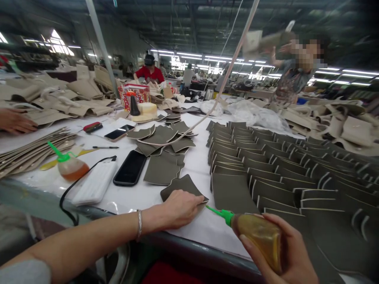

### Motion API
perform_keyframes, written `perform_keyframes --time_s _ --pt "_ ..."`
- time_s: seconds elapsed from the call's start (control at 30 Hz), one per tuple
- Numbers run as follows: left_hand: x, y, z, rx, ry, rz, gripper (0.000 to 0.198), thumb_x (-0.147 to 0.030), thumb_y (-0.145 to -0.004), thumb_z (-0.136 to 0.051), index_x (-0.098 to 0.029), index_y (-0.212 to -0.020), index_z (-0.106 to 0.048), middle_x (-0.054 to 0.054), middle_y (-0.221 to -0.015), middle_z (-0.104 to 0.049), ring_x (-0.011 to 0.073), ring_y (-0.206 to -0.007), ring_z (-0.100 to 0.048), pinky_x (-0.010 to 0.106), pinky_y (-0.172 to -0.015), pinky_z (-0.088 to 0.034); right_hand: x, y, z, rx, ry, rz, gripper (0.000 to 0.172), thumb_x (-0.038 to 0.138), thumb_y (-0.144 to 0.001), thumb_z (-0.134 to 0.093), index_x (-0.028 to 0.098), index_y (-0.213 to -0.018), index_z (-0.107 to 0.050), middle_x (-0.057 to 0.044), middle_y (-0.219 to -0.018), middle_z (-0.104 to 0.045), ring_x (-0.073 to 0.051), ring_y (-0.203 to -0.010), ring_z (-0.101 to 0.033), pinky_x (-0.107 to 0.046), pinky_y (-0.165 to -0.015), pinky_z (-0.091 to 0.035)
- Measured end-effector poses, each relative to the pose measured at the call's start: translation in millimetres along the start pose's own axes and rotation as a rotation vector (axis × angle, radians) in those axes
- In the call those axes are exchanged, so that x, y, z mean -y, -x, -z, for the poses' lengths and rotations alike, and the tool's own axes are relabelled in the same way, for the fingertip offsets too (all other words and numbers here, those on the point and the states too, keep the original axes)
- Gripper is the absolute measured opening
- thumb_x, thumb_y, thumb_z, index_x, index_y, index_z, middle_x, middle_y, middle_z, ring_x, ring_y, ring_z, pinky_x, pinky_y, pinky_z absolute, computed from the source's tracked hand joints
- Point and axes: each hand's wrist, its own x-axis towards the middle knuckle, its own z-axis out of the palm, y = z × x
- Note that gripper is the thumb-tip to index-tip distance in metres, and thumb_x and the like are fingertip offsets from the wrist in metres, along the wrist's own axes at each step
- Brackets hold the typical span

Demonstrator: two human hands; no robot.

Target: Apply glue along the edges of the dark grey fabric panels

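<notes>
Head view: the left hand (180, 209) lies palm down at about 6 o'clock, fingers nearly flat, gripping nothing but pressing the near edge of a dark piece (183, 186) onto the table (197, 167). The right hand (286, 252), at 5 o'clock, is closed round a bottle (260, 236) of amber liquid. Its green nozzle (220, 214) points toward 10 o'clock, with the tip just beside the piece's right corner and close to the left fingertips. Risks, as I judge them: a hard squeeze could run liquid past the piece's edge onto the white table or the fingers, and the piece, pinned at one edge only, could swivel under the nozzle. Overlapping rows (281, 169) of like pieces lie at 3 o'clock, near enough for a stray drip to mark them. The phone (130, 167) at 10 o'clock lies farther off.
</notes>
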Motion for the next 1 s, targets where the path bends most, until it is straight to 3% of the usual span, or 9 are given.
perform_keyframes --time_s 0.27,0.4,0.5,0.63,0.8,1.0 --pt "6 -3 -3.0 -0.009 0.032 -0.031 0.043 -0.023 -0.091 -0.039 -0.029 -0.131 -0.056 0.005 -0.096 -0.073 0.0287 -0.085 -0.070 0.035 -0.067 -0.051 -3 -11 -13 0.048 0.141 0.282 0.047 0.052 -0.081 -0.068 0.028 -0.118 -0.054 0.000 -0.109 -0.062 -0.017 -0.093 -0.062 -0.025 -0.084 -0.048" --pt "5 -2 -3.3 -0.007 0.023 -0.024 0.042 -0.023 -0.091 -0.039 -0.027 -0.130 -0.056 0.006 -0.092 -0.072 0.0274 -0.082 -0.070 0.034 -0.066 -0.050 -8 -12 -13 0.071 0.175 0.351 0.044 0.050 -0.083 -0.066 0.028 -0.119 -0.053 -0.001 -0.110 -0.060 -0.018 -0.095 -0.061 -0.026 -0.088 -0.046" --pt "2 -2 -2.5 0.017 -0.004 -0.024 0.040 -0.024 -0.092 -0.039 -0.026 -0.128 -0.057 0.007 -0.093 -0.071 0.0269 -0.081 -0.069 0.033 -0.064 -0.050 -7 -9 -12 0.100 0.179 0.332 0.042 0.049 -0.083 -0.066 0.029 -0.118 -0.053 0.000 -0.110 -0.060 -0.016 -0.094 -0.062 -0.024 -0.085 -0.046" --pt "1 -2 -2.9 0.020 -0.015 -0.032 0.039 -0.025 -0.093 -0.039 -0.026 -0.128 -0.057 0.007 -0.093 -0.069 0.0265 -0.079 -0.068 0.034 -0.063 -0.050 -2 -5 -14 0.046 0.138 0.221 0.041 0.052 -0.086 -0.062 0.028 -0.118 -0.052 0.000 -0.111 -0.059 -0.018 -0.097 -0.060 -0.026 -0.089 -0.044" --pt "3 -3 -3.6 0.021 -0.008 -0.021 0.037 -0.027 -0.094 -0.040 -0.028 -0.124 -0.059 0.005 -0.091 -0.066 0.0246 -0.076 -0.067 0.032 -0.064 -0.050 -3 -3 -15 0.038 0.112 0.241 0.041 0.052 -0.085 -0.062 0.026 -0.116 -0.054 -0.004 -0.108 -0.060 -0.021 -0.096 -0.059 -0.030 -0.088 -0.045" --pt "3 -2 -1.3 0.022 -0.029 -0.025 0.038 -0.027 -0.094 -0.036 -0.029 -0.125 -0.058 0.005 -0.089 -0.066 0.0262 -0.074 -0.067 0.035 -0.061 -0.050 -5 -3 -14 0.005 0.083 0.159 0.042 0.054 -0.084 -0.062 0.027 -0.115 -0.054 -0.002 -0.109 -0.060 -0.019 -0.096 -0.059 -0.027 -0.087 -0.044"
